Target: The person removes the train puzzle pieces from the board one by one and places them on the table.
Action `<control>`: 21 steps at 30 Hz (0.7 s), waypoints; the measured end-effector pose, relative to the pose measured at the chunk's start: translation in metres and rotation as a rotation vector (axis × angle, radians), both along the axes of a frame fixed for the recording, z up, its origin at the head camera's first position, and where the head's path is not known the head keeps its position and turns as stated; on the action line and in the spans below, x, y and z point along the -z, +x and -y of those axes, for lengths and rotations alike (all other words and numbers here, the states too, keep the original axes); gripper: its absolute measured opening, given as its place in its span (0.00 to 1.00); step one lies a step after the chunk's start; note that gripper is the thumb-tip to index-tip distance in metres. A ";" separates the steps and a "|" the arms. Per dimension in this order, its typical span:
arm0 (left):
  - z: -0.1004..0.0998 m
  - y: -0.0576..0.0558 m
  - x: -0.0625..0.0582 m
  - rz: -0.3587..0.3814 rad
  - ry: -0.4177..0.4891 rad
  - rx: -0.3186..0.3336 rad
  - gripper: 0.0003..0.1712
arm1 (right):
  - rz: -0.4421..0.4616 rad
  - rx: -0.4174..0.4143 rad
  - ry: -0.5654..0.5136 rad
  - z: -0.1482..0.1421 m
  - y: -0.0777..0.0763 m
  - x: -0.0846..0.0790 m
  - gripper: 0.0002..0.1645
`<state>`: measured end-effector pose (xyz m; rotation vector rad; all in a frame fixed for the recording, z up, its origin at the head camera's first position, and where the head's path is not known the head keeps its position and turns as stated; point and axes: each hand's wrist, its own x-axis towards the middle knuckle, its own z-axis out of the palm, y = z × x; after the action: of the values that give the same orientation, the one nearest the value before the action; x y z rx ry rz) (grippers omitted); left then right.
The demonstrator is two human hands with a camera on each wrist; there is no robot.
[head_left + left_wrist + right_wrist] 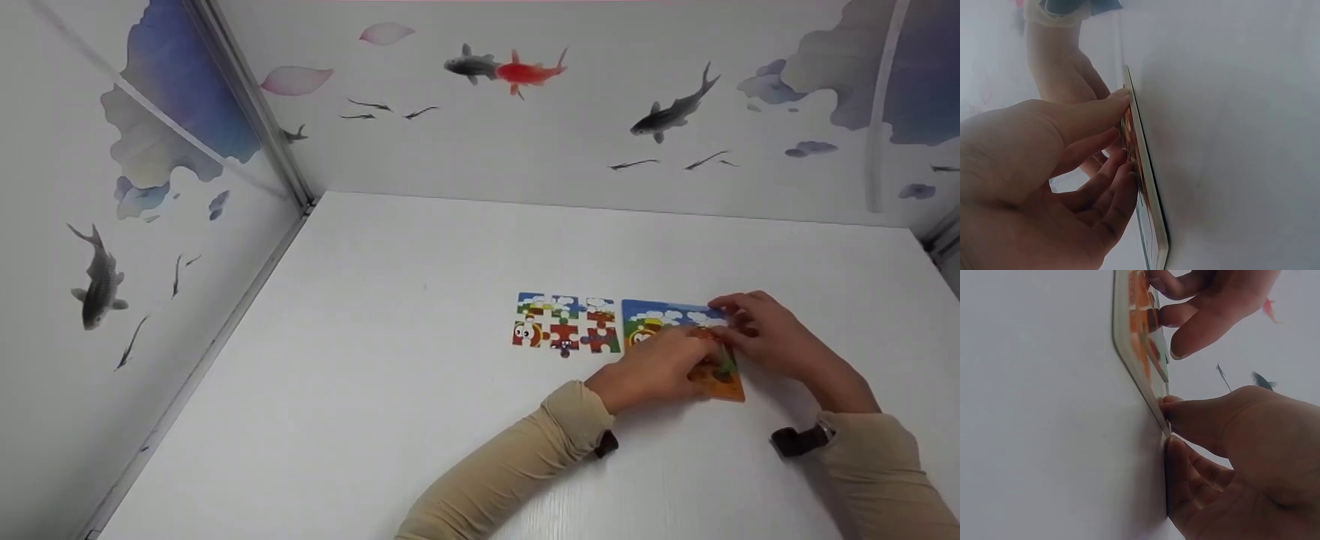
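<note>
handling a puzzle board [723, 379]
right hand [769, 334] is pinching its corner; left hand [660, 367] is touching it, fingers' hold unclear

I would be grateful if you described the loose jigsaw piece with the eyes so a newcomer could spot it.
On the white table, find the colourful rectangular puzzle board. Just left of it, in the head view, lie flat multicoloured loose pieces in two rows. The lower-left red-and-yellow piece alone among them shows round white eyes.
</note>
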<state>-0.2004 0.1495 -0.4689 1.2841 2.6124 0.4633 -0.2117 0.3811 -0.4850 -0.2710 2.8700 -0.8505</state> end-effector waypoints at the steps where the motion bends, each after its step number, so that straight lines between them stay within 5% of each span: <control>1: 0.000 0.000 0.000 0.008 0.003 -0.003 0.26 | 0.000 0.000 0.001 0.000 0.000 0.000 0.29; 13: -0.005 0.003 -0.001 0.060 -0.001 -0.057 0.22 | 0.002 0.000 0.004 0.001 0.001 -0.003 0.29; 17: -0.004 0.005 -0.001 0.021 -0.015 -0.098 0.29 | -0.026 -0.004 0.012 0.002 0.002 -0.003 0.28; 21: -0.004 0.004 -0.001 -0.006 -0.013 -0.080 0.25 | -0.020 -0.004 0.010 0.002 0.003 -0.003 0.28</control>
<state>-0.1965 0.1540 -0.4681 1.1823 2.6747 0.4560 -0.2089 0.3788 -0.4819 -0.2852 2.8907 -0.8371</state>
